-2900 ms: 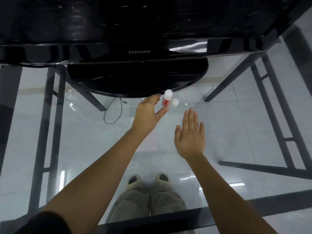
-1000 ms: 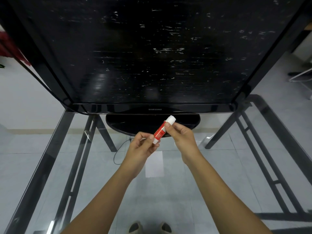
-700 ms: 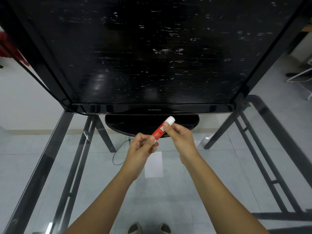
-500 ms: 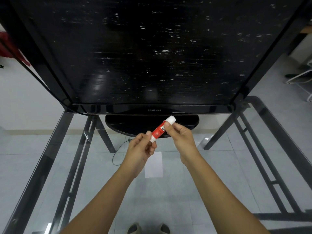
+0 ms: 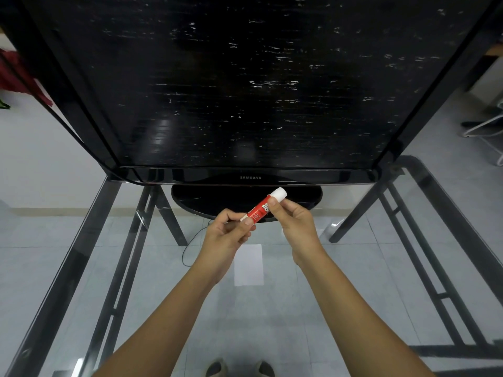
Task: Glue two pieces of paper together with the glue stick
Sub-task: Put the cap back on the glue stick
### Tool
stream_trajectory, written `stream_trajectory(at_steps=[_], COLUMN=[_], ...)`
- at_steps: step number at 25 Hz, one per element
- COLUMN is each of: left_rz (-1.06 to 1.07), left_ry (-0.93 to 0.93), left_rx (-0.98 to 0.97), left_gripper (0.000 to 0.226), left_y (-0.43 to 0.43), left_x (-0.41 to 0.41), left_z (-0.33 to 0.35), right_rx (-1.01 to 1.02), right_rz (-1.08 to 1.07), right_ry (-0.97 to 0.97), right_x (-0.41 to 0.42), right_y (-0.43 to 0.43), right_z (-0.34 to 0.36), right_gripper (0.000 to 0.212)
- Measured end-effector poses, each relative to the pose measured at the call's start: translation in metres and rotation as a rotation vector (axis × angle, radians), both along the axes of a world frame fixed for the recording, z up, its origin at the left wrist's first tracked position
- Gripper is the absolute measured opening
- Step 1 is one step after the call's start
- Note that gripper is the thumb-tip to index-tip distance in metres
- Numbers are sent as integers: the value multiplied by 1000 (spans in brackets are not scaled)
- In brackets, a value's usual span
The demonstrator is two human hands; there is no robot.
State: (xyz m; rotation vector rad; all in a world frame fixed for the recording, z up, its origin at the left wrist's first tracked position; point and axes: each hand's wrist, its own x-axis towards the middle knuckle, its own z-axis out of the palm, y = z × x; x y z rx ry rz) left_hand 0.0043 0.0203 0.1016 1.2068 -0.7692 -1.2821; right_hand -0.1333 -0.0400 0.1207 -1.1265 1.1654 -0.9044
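Note:
I hold a red glue stick (image 5: 260, 210) with a white cap in the air above the glass table, tilted with the cap up to the right. My left hand (image 5: 228, 235) pinches its lower white end. My right hand (image 5: 292, 217) grips the body just under the cap with thumb and fingers. A small white piece of paper (image 5: 248, 265) lies flat on the glass below and between my wrists. I can make out only one sheet.
A large black Samsung monitor (image 5: 245, 91) stands on its oval base (image 5: 217, 198) just beyond my hands. The glass table (image 5: 81, 268) has dark metal legs showing through it. A black cable (image 5: 187, 251) runs behind my left hand.
Since 2.9 s ago the glue stick was lifted off the table into both hands. Over the last second my left thumb and fingers have shifted on the lower end; the stick stays in place.

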Motion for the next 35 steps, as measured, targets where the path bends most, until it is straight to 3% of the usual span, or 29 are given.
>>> stream_trajectory(at_steps=[3,5,7,12,16,18,20,23,25,27,31,33,35], left_rz=[-16,-18,-51,-68,-22,-28,-25,-177,-190,-92,-22,-31,-5], left_ry=[94,245,284,-1,-203,-271,-164,334,520,452,17,-121,-112], left_rx=[64,194,310,343,103,93,213,464,515,412,56,44,139], left_gripper=[27,33,39,54,44,47,50,49,49,45,26,30,40], left_y=[-2,-5,-7,-10,-5,-4,-7,-9,-7,-7,-4,-4,-8], left_x=[-3,-4,-2,-6,-7,-8,-6,2,4,3,2,1,-2], left_z=[4,6,7,5,2,2,4,9,11,7,2,3,7], right_rx=[0,-5,-4,-5,-7,-6,-18,-32,-37,-35,-47,-53,-58], right_rz=[21,38,41,42,23,26,42,72,79,57,29,34,39], right_ry=[-12,-24,-18,4,1,-1,-4,-19,-24,-35,-42,-46,-49], right_x=[-1,-1,-2,-1,-2,-2,-1,1,2,2,0,0,1], right_y=[-1,-1,0,0,-3,-3,-3,-1,1,1,-2,-2,-2], right_z=[0,0,0,-1,0,-1,0,0,-1,0,1,0,1], right_gripper=[16,18,19,21,22,21,22,13,13,18,16,15,17])
